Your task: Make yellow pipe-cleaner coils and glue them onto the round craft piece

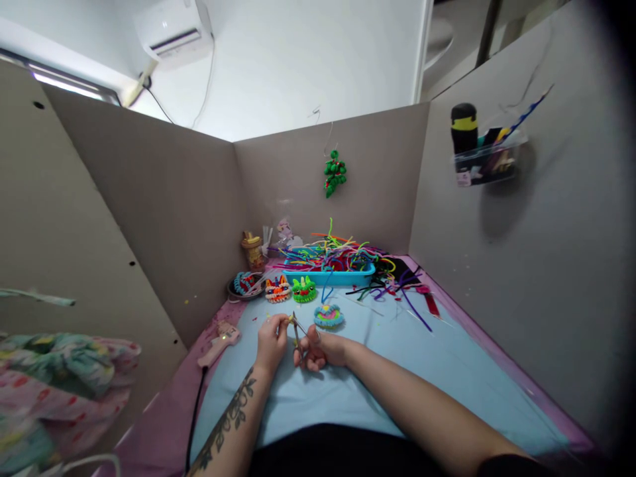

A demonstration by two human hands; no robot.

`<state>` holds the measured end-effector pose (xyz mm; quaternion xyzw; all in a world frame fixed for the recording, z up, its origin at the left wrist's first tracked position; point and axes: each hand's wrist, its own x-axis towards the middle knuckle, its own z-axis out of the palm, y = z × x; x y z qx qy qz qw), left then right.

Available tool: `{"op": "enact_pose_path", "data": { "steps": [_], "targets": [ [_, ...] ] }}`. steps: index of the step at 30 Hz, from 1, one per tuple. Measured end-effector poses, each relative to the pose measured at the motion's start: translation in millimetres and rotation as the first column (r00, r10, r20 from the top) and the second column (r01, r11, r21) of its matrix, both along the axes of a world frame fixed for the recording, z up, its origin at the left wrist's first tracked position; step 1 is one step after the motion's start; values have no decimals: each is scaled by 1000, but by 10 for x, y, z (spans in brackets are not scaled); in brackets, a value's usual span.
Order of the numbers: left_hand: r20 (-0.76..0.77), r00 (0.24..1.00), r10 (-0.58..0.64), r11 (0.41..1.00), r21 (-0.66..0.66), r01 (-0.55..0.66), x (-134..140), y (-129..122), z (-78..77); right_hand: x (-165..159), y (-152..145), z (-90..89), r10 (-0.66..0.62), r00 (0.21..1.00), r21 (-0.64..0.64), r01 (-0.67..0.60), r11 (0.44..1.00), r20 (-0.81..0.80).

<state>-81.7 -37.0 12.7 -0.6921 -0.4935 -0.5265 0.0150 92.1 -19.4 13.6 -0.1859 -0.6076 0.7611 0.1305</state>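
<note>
Scissors [297,327] are being held above the blue-covered desk [308,404] by the right hand [315,349], its fingers curled, while a tiny yellow piece [291,319] is being pinched by the left hand [272,339]; the slim, greyish tool is being spread partly apart.

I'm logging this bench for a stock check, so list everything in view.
Air conditioner: 1, white, upper left
Panels: 3, grey, left, back, right
Ornament: 1, green-red, back panel
Clear box: 1, holding tools, right panel
Tray: 1, blue, table's back
Fuzzy stems: many, mixed colours, in and beside tray
Fuzzy faces: 2, orange and green, before tray
Fuzzy piece: 1, blue-edged, beyond right hand
Bowl: 1, dark, back left
Cup: 1, tan, behind bowl
Glue gun: 1, pink, left
Fabric: patterned, far left
Table cover: light blue
Scissors: 1, metallic, right hand
Yellow piece: 1, left fingertips
Left hand, right hand: 2, bare, centre
</note>
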Motion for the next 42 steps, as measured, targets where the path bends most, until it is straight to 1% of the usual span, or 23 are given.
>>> {"op": "enact_pose_path", "data": {
  "steps": [4, 11, 13, 18, 22, 24, 26, 28, 29, 31, 32, 33, 34, 35, 37, 40, 42],
  "targets": [
    [-5, 1000, -7, 1000, -1, 7, -6, 6, 1, -12, 6, -50, -91, 995, 7, 91, 996, -36],
    [-11, 1000, -9, 1000, -4, 9, -21, 5, 7, -35, -22, -61, -167, 983, 23, 169, 985, -70],
    [-11, 1000, -8, 1000, -5, 8, -21, 2, 5, -41, -15, -60, -205, 975, 40, 209, 977, -86],
    [-24, 1000, -5, 1000, -24, 4, -30, 6, -4, 7, 48, -15, -344, 930, 103, 357, 928, -129],
    [-19, 996, 85, 995, -49, -86, -77, 85, -12, 96, 85, 95, -396, 915, 204, 402, 893, -73],
    [-40, 991, 128, 988, -78, -131, -113, 149, -19, 179, 120, 179, -455, 889, 279, 448, 849, -44],
    [-77, 983, 167, 977, -123, -176, -156, 210, -32, 316, 193, 269, -552, 834, 369, 517, 772, -14],
    [-125, 969, 212, 956, -181, -232, -197, 252, -45, 515, 310, 342, -672, 740, 472, 585, 659, 21],
    [-152, 959, 241, 940, -209, -269, -211, 264, -50, 630, 379, 364, -734, 677, 529, 608, 592, 44],
    [-216, 931, 295, 903, -255, -345, -214, 272, -45, 859, 520, 369, -846, 524, 646, 612, 456, 101],
    [-252, 916, 311, 886, -272, -375, -200, 275, -34, 959, 583, 353, -887, 441, 697, 595, 401, 134],
    [-291, 904, 315, 872, -287, -396, -175, 281, -19, 1039, 636, 326, -914, 368, 739, 567, 364, 169],
    [-330, 893, 306, 862, -303, -407, -141, 294, 0, 1098, 679, 293, -929, 306, 773, 532, 347, 206],
    [-368, 885, 287, 854, -320, -410, -100, 316, 21, 1133, 710, 258, -936, 255, 798, 495, 342, 243],
    [-431, 869, 244, 838, -357, -412, -15, 386, 57, 1142, 748, 193, -933, 180, 830, 427, 360, 312],
    [-483, 850, 208, 811, -400, -426, 79, 518, 84, 1077, 773, 135, -916, 110, 848, 349, 398, 385],
    [-492, 849, 195, 806, -413, -424, 105, 581, 91, 1041, 782, 119, -906, 82, 850, 320, 419, 416]
  ]
}}
